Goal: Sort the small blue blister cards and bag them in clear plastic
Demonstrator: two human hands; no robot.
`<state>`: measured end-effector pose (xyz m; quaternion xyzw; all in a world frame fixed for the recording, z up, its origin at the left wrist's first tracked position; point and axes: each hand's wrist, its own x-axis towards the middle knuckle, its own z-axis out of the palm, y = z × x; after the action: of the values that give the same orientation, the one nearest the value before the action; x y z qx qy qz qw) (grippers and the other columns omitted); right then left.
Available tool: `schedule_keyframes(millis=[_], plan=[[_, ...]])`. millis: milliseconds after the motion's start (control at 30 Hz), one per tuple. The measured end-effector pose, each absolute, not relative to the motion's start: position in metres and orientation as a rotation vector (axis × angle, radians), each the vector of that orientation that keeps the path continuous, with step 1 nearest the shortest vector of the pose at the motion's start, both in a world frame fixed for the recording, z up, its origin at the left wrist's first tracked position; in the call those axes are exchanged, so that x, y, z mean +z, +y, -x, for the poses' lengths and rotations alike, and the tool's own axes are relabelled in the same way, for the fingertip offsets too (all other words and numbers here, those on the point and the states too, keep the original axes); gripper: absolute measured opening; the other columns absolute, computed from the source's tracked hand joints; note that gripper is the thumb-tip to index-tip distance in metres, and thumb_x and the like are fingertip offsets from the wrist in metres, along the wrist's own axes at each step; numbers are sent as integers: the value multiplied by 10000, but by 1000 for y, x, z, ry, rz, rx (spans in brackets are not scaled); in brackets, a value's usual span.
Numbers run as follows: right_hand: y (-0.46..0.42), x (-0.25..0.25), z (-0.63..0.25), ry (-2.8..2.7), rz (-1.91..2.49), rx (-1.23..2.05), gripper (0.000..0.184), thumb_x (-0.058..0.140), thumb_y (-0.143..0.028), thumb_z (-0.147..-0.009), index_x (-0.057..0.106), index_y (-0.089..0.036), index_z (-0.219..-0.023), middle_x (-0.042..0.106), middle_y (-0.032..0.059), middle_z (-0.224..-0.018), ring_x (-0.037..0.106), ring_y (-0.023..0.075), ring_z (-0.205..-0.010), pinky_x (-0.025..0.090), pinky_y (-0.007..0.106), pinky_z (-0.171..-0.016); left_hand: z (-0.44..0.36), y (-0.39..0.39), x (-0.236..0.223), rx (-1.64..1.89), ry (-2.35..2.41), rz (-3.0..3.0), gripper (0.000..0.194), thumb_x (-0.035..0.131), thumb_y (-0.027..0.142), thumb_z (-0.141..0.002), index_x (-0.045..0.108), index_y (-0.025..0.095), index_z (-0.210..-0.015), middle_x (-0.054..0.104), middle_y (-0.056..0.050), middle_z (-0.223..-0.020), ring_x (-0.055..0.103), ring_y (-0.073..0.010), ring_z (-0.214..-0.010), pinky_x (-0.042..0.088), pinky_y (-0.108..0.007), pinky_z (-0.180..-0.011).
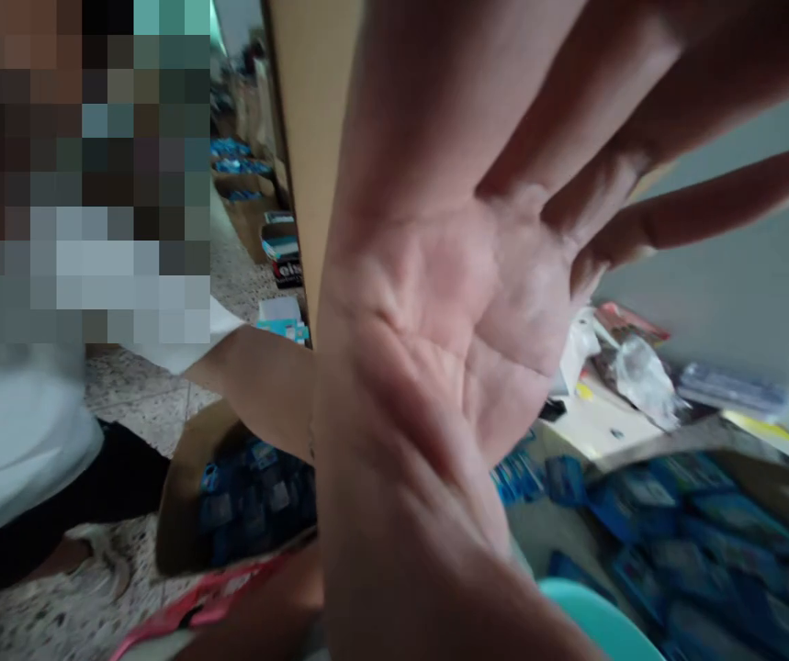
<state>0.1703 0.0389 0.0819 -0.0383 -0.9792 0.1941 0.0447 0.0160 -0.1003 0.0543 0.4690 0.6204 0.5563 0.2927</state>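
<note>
My left hand (449,303) fills the middle and right of the view, very close to the camera. Its palm faces me and the fingers spread apart toward the upper right, holding nothing. The wrist and forearm run down to the bottom edge. My right hand does not show. Behind my hand on the right lies a heap of blue packs (704,542), blurred and partly covered. A turquoise round rim (593,615) shows below the wrist.
To the left a person in a white top (15,413) stretches out an arm (263,376); its hand is hidden. Below that arm stands a cardboard box (180,487) of blue packs. A pink-red item (208,597) lies lower. Clear plastic (642,376) rests on a white surface (614,427).
</note>
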Motion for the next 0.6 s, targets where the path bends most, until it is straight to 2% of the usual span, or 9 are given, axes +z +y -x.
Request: schedule_keyframes(millis=[100, 200, 333, 600], plan=[[49, 77, -166, -2971, -17, 604, 458, 447, -235, -875, 642, -556, -1137, 739, -39, -734, 728, 258, -642, 591, 314, -532, -16, -95, 45, 1339, 1790, -1659, 261, 581, 429, -881, 712, 323, -681, 670, -45, -670, 693, -208, -728, 552, -390, -711], [52, 69, -167, -2972, -24, 644, 512, 438, -235, -866, 587, -598, -1194, 751, -44, -780, 737, 291, -671, 613, 366, -541, -16, -93, 40, 1320, 1821, -1676, 184, 621, 409, -860, 731, 329, -737, 663, -80, -667, 668, -234, -706, 546, -422, -726], [46, 60, -174, -2989, 89, 663, 501, 401, -242, -890, 580, -547, -1245, 756, -18, -839, 745, 307, -728, 622, 385, -565, -15, -93, 40, 1331, 1778, -1655, 221, 572, 439, -893, 747, 330, -814, 673, -99, -718, 659, -254, -756, 523, -444, -773], [43, 53, -175, -2951, 201, 688, 469, 349, -229, -913, 644, -465, -1190, 758, 17, -882, 744, 290, -741, 615, 367, -584, -9, -92, 45, 1318, 1735, -1639, 244, 581, 483, -892, 751, 330, -807, 674, -93, -739, 655, -236, -720, 531, -437, -798]])
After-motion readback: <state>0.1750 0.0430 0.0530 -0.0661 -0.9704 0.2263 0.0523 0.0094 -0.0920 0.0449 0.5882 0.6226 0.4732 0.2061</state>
